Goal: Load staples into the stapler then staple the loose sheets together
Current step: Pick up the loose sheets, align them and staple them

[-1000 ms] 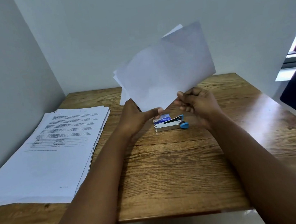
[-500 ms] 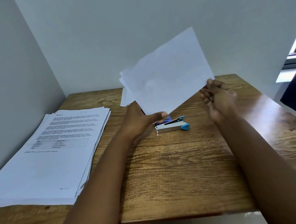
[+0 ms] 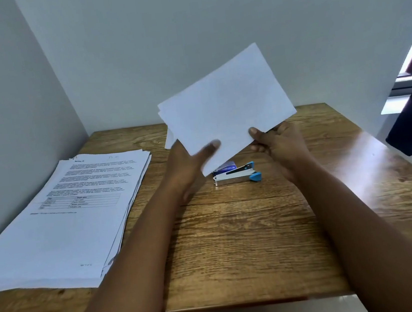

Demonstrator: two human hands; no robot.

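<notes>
Here the person holds a small bundle of loose sheets [image 3: 225, 108] tilted up in the air above the far middle of the wooden table [image 3: 250, 241], blank side toward the camera, with the edges of a few sheets fanning out at the bundle's left corner. The right hand [image 3: 281, 146] pinches the bundle's lower right edge, thumb on the near face and fingers curled behind. The left hand [image 3: 188, 166] is motion-blurred at the bundle's lower left edge, its thumb lying across the near face and its fingers hidden behind the paper, so how firmly it grips cannot be told. Below the bundle, the stapler [image 3: 237, 175] lies on the table on its side, silver body with a blue tip pointing right, and a small blue staple box [image 3: 223, 168] sits just behind it, touching or nearly so. Well to the left of the stapler, a thick stack of printed pages [image 3: 59, 222] rests along the table's left side, its near corner reaching the front edge.
</notes>
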